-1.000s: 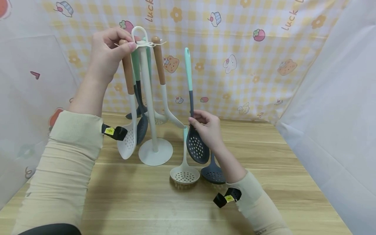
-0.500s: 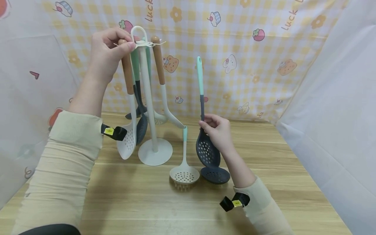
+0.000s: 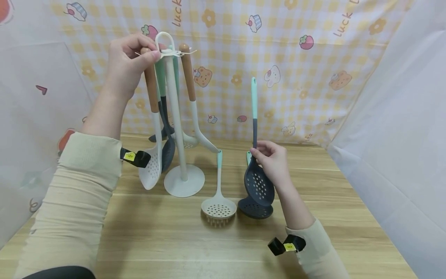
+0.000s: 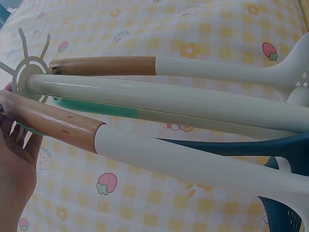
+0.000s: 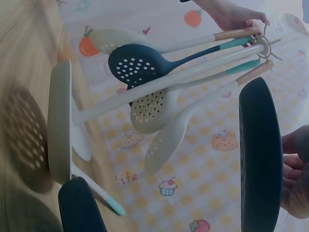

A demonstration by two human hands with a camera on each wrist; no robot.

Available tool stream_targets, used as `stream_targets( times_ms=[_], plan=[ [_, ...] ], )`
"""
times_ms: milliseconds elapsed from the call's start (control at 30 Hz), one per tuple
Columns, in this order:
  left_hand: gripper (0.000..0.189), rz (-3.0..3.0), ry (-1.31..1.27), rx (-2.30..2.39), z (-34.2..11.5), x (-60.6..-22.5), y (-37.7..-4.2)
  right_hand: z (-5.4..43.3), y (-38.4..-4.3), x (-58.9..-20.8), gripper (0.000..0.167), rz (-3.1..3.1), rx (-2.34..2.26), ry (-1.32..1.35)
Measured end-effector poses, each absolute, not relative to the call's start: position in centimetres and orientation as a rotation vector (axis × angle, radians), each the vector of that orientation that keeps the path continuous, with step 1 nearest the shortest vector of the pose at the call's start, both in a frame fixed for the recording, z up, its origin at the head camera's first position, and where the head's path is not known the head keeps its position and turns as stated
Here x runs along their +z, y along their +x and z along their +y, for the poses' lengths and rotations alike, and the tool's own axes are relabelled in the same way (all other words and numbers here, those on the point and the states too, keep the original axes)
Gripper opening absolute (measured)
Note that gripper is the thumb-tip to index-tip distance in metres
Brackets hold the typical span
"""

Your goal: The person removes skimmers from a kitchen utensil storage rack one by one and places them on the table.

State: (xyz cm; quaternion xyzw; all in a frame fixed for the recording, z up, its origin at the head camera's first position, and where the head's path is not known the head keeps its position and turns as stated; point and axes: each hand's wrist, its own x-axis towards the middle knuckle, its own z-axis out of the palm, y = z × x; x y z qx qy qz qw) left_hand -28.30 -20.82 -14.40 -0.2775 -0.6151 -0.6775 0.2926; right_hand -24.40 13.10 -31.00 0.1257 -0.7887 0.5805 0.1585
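My left hand (image 3: 127, 64) pinches the top of a white utensil rack (image 3: 177, 116) beside a wooden handle end. From the rack hang a white slotted spoon with a wooden handle (image 3: 151, 87), a white ladle-like utensil (image 3: 196, 116) and dark and pale utensils with green handles. My right hand (image 3: 272, 159) grips a dark slotted spoon (image 3: 259, 184) by its neck, bowl down and mint handle up. In the right wrist view the spoon's bowl (image 5: 260, 154) shows edge-on. It overlaps a dark skimmer (image 3: 254, 209) on the table in the head view.
A beige skimmer (image 3: 218, 207) with a mint handle stands on the wooden table (image 3: 167, 240), right of the rack's round base (image 3: 184, 188). A patterned cloth (image 3: 292, 58) hangs behind, and white cloth (image 3: 390, 116) closes off the right side.
My right hand has carried the dark slotted spoon to the right and lower, from beside the beige skimmer to over the dark skimmer. The left hand and the rack look still.
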Motion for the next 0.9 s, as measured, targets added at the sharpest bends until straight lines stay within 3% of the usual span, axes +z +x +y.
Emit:
stream_targets(
  times_ms=[900],
  plan=[
    [0.009,-1.620,-0.748,-1.811,-20.8,-14.4,-28.6,16.6,-23.6,-32.5,0.027,-2.368,1.569,0.150]
  ],
)
